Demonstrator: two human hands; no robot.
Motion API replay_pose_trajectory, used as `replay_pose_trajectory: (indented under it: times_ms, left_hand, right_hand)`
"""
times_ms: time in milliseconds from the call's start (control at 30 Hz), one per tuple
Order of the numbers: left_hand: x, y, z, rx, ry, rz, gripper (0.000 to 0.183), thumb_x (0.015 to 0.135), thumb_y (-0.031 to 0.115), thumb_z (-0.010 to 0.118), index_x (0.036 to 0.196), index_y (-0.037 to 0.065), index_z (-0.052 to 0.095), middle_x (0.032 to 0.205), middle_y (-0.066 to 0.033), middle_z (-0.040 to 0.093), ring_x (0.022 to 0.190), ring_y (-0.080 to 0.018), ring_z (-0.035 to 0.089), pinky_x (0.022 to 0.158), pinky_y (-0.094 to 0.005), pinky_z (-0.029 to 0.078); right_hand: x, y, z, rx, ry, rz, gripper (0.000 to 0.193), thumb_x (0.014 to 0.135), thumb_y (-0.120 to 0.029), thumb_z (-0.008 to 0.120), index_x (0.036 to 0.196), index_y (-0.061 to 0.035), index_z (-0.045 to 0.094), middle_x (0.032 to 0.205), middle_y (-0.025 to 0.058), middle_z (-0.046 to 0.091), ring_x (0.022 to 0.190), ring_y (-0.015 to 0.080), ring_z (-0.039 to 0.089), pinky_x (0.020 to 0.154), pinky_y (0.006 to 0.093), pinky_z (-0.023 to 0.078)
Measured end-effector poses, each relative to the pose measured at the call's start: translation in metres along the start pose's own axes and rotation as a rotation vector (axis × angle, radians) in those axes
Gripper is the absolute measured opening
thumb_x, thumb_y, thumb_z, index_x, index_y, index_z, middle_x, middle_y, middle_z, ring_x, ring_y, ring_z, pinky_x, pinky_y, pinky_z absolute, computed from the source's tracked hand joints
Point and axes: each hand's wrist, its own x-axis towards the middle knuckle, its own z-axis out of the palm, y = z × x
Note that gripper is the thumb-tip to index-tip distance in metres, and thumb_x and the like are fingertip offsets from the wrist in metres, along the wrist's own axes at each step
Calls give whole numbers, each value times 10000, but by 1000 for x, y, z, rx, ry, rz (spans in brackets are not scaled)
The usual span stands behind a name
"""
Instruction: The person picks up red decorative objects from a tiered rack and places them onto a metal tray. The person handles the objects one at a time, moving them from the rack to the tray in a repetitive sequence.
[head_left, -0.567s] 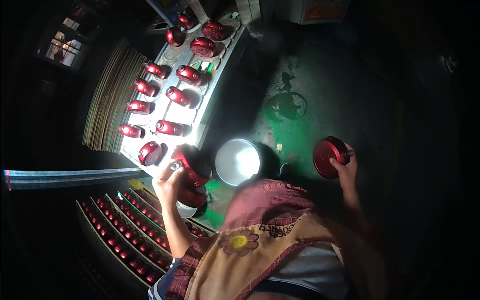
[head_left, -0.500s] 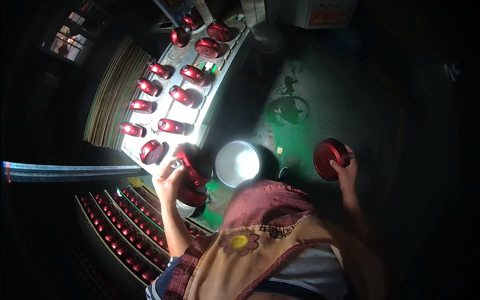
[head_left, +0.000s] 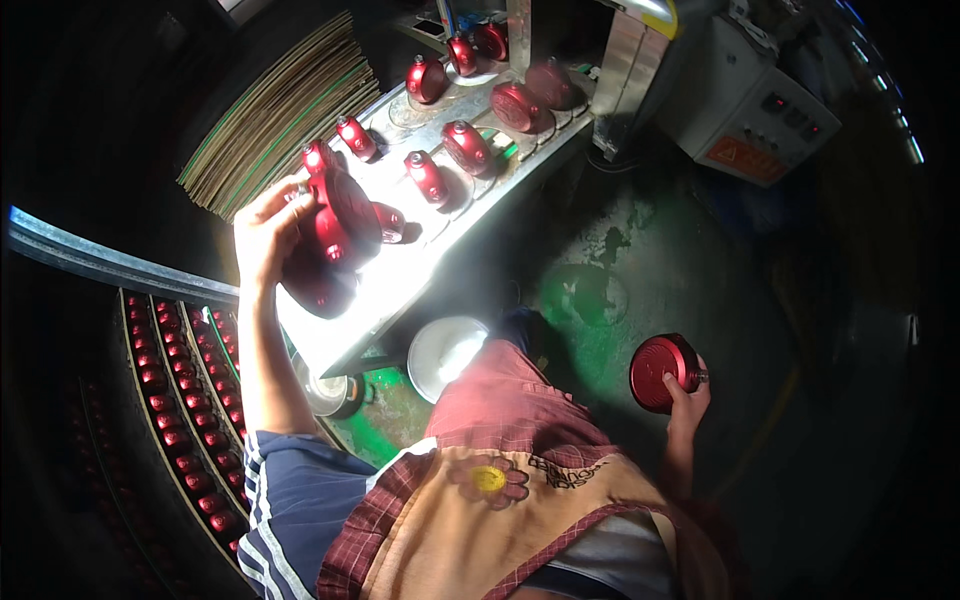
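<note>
My left hand point(head_left: 268, 228) is closed around the neck of a round, flat red bottle point(head_left: 350, 205), held over the near left end of a brightly lit table point(head_left: 375, 290). Around and partly behind it stand other red bottles, one of them point(head_left: 390, 222) just to its right. Low on the right, away from the table, my right hand point(head_left: 686, 405) grips a second round red bottle point(head_left: 652, 375). Its thumb presses on the ringed flat face, and the neck points right. More red bottles point(head_left: 426, 180) stand spaced along the table towards the far end.
Slatted racks point(head_left: 165, 400) filled with rows of small-looking red bottles stand at lower left. A pale round bucket point(head_left: 445, 355) sits on the floor below the table edge. Beyond the table are stacked boards point(head_left: 275, 110), a metal post point(head_left: 630, 85) and a control box point(head_left: 765, 125).
My left hand has moved forward with its bottle, from beside the table's near end to above the tabletop. The view has turned left. My right hand keeps its bottle low on the right.
</note>
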Motion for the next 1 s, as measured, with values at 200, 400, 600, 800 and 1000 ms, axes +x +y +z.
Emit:
replay_pose_trajectory:
  times_ms: [200,400,600,800,1000]
  left_hand:
    - [188,-39,17,141,157,32,272,835,163,733,1086,58,730,781,5,694,616,-46,561,536,-211,432]
    - [339,-136,21,113,170,-97,284,856,167,748,1124,77,721,776,50,660,548,-25,482,483,-207,375]
    - [415,-230,37,44,275,-277,248,870,110,723,1114,71,721,718,62,608,496,-17,390,447,-209,302]
    - [432,-292,32,155,277,-472,317,828,84,740,1144,86,718,694,43,641,457,-25,405,420,-230,305]
    - [386,-233,2,176,327,-358,380,794,127,769,1165,79,708,648,71,560,499,-24,436,463,-212,328]
  right_hand:
    - [107,-36,86,-157,79,-11,611,724,-6,752,1297,25,544,1217,101,598,1114,216,565,998,337,433]
    - [167,-115,181,-296,93,37,646,725,-37,759,1327,9,531,1259,106,580,1136,205,540,983,338,429]
    - [231,-178,274,-267,-48,-36,734,727,-89,803,1389,-22,493,1324,110,560,1188,207,532,998,363,438]
    - [269,-220,355,-391,-266,-99,768,735,-134,804,1413,-18,463,1380,122,529,1248,239,507,1024,377,428]
    - [301,-230,410,-493,-523,-228,788,759,-145,766,1452,-39,408,1425,134,482,1309,273,445,1087,405,372]
